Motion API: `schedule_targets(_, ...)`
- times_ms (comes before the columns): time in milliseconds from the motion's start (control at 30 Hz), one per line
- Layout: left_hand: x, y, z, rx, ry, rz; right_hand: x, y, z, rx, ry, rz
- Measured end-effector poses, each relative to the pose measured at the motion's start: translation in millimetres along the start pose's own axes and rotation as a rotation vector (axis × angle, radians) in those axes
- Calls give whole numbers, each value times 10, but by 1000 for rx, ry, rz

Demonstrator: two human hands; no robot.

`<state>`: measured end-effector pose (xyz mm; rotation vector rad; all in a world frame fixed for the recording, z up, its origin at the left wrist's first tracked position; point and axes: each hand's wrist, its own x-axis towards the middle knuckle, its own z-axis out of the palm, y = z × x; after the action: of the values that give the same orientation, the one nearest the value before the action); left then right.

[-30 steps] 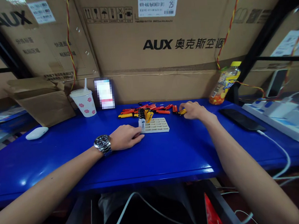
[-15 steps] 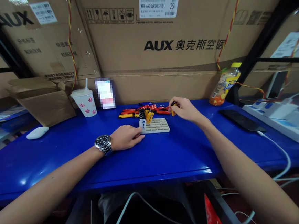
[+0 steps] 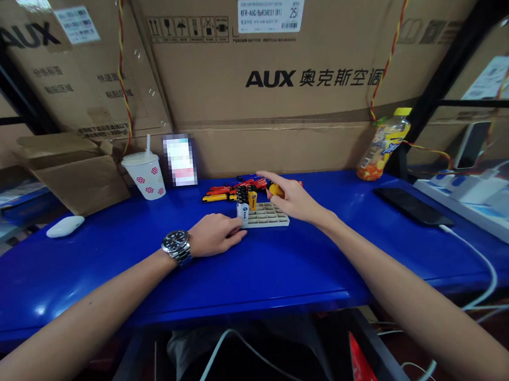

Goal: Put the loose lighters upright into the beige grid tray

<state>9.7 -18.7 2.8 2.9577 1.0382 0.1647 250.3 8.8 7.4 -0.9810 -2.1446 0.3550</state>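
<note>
A pale grid tray (image 3: pixel 272 223) lies on the blue table. White lighters (image 3: pixel 242 210) with black tops stand in a row along its left side. Beside them a yellow lighter (image 3: pixel 252 200) stands upright in the tray. My left hand (image 3: pixel 214 233), a watch on its wrist, holds the tray's left edge with its fingertips. Over the tray's right rear part, my right hand (image 3: pixel 298 200) pinches another yellow lighter (image 3: pixel 274 189), its index finger stretched out. Behind the tray lies a pile of red lighters (image 3: pixel 220 190), with yellow and blue ones among them, partly hidden by the hand.
A paper cup (image 3: pixel 146 178) with a straw and a lit phone (image 3: pixel 180 160) stand at the back left. A white case (image 3: pixel 64 226) lies at far left. On the right are a drink bottle (image 3: pixel 381 148), a black phone (image 3: pixel 408 206) on a cable and a power strip (image 3: pixel 472 211).
My right hand has moved left with the yellow lighter, from right of the tray to over it. The yellow lighter in the tray now stands straighter. My left hand stays put.
</note>
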Motion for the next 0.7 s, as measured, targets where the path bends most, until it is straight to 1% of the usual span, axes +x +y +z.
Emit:
schedule_targets(100,-1,-3,4,-12,-4,-8,26,125,42,113,135,48)
schedule_targets(200,-1,-5,5,-21,-6,-15,54,224,73,240,206,94)
schedule_targets(267,-1,-8,7,-21,-9,-16,65,234,82,330,231,122)
schedule_targets(367,1,-13,14,-14,-9,-12,67,166,83,487,277,168)
schedule_targets(400,1,-15,17,-11,-6,-9,66,133,81,539,304,202)
schedule_targets(467,2,-19,23,-12,1,-3,64,70,74,624,354,319)
schedule_targets(533,2,-20,25,-18,3,-1,63,23,61,659,396,463)
schedule_targets(600,2,-19,23,-25,-2,-3,66,-1,49,667,423,575)
schedule_targets(700,3,-13,15,-21,-9,-3,78,-1,52,674,446,642)
